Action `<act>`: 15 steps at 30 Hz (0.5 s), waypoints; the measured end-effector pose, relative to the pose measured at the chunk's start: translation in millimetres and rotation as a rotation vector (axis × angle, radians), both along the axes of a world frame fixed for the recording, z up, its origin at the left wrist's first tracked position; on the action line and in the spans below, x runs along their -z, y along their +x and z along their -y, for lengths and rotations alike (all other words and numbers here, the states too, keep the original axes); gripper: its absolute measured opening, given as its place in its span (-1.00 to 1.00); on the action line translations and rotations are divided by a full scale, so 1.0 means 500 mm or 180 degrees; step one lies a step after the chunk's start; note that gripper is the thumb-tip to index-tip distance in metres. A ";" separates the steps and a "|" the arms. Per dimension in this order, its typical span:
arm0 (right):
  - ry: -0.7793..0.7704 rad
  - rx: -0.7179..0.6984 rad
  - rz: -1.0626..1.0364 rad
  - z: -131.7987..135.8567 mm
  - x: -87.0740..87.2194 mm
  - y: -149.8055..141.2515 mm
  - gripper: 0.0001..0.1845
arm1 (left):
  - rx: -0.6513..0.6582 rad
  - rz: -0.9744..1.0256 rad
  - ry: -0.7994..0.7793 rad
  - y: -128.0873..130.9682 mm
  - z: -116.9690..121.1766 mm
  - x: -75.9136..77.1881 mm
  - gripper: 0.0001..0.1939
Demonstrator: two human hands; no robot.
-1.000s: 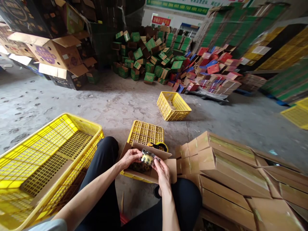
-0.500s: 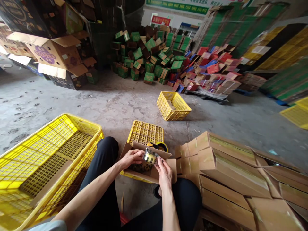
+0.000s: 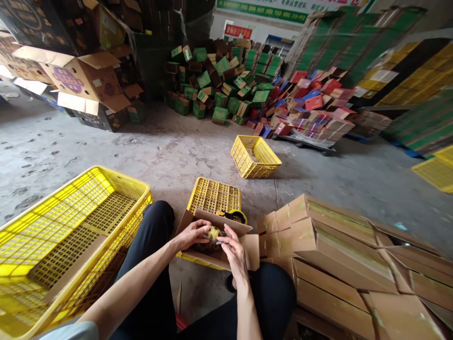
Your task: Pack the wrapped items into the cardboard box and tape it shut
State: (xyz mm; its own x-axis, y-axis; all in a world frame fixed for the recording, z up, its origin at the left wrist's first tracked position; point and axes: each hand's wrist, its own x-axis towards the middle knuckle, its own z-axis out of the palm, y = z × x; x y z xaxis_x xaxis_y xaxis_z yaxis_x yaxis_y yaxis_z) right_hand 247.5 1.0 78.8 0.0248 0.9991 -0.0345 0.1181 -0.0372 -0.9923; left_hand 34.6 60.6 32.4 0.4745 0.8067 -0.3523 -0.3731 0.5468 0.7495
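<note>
A small clear plastic packet with dark spots and something yellow inside point(image 3: 214, 233) is held over an open cardboard box point(image 3: 252, 250). At its left end the fingers of my left hand point(image 3: 194, 233) pinch it. My right hand point(image 3: 234, 248) grips the opposite end between thumb and fingers. Inside the box lie more spotted pieces, partly hidden by my hands. The box rests on an upturned yellow crate point(image 3: 214, 193). Just behind the box, on that crate, sits a yellow and black tape dispenser point(image 3: 235, 216).
A large yellow crate point(image 3: 120, 182) with a cardboard strip inside stands at my left. Flattened or folded cartons point(image 3: 347, 255) are stacked at my right. Farther off are a smaller yellow crate point(image 3: 256, 158), a heap of green boxes point(image 3: 219, 113) and red and blue boxes point(image 3: 313, 101).
Half a second ago the packet was tilted up, mainly in my right hand. It has come down and left, and both hands now hold its ends. The right fingers have shifted their grip.
</note>
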 end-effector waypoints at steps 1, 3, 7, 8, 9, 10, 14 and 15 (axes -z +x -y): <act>-0.0022 0.0031 -0.0019 0.000 0.001 -0.001 -0.77 | -0.0075 0.0028 0.0053 0.000 0.001 0.000 -0.39; -0.0108 0.0203 -0.0253 0.000 0.003 -0.002 -0.77 | -0.0167 0.0147 0.0122 0.000 0.002 -0.001 -0.38; -0.0431 0.0648 -0.1170 -0.003 0.006 -0.005 -0.59 | -0.0149 0.0285 0.0211 0.000 0.003 -0.010 -0.21; -0.0507 0.0687 -0.1323 -0.004 0.007 -0.005 -0.52 | -0.0120 0.0282 0.0223 0.000 0.003 -0.012 -0.15; -0.0584 0.0687 -0.1404 -0.004 0.008 -0.006 -0.45 | -0.0081 0.0276 0.0233 0.000 0.003 -0.013 -0.10; -0.0665 0.0662 -0.1408 -0.004 0.009 -0.006 -0.38 | -0.0038 0.0276 0.0246 0.000 0.003 -0.014 -0.06; -0.0979 0.0525 -0.1035 0.000 0.012 -0.010 -0.30 | 0.0107 0.0294 0.0317 0.000 0.003 -0.009 -0.08; -0.1014 0.0502 -0.0960 0.000 0.012 -0.010 -0.32 | 0.0133 0.0288 0.0336 0.000 0.003 -0.007 -0.11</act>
State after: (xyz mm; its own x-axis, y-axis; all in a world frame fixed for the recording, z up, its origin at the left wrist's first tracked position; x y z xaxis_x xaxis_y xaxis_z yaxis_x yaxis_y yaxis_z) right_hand 242.5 0.8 72.8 0.1172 0.9224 -0.3680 -0.2057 -0.3399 -0.9177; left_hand 34.5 59.3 36.0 0.5343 0.8159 -0.2208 -0.4203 0.4831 0.7681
